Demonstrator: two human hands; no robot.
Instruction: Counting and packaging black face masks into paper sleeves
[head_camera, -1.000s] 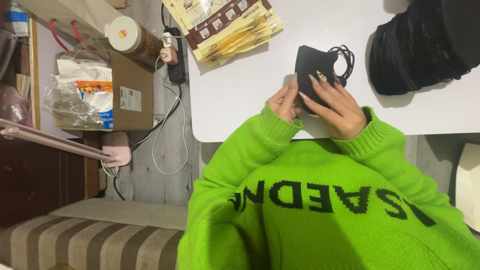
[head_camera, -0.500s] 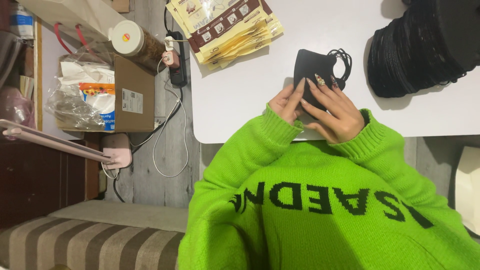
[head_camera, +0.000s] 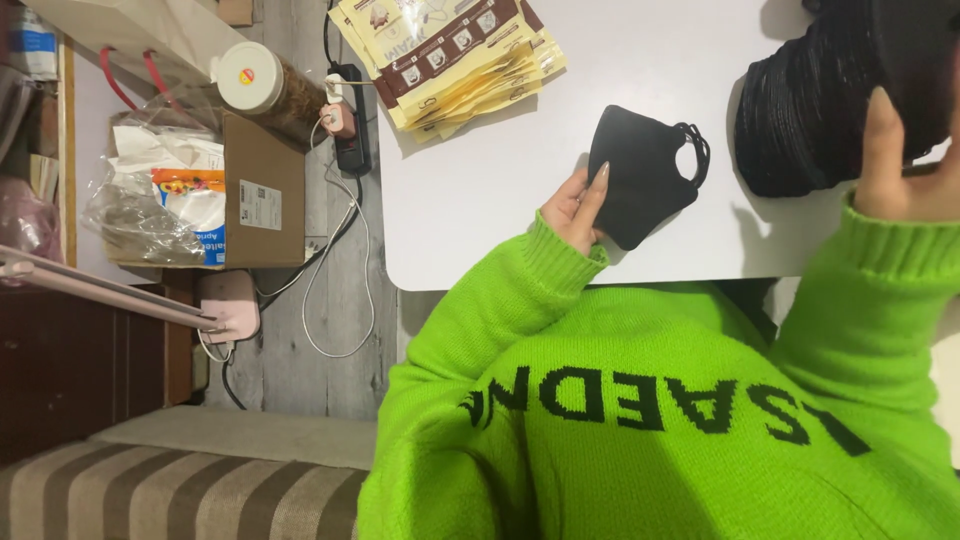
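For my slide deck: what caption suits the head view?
Left hand holds a black face mask on the white table; right hand touches the stack of black masks.

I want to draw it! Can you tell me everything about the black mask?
The mask is black, soft-looking cloth, folded in half and lying flat on the white table near its front edge. Thin black ear loops stick out on one side. One hand holds its edge, a long-nailed finger resting on top. Nothing else touches it.

Matt black cloth mask (head_camera: 640, 175)
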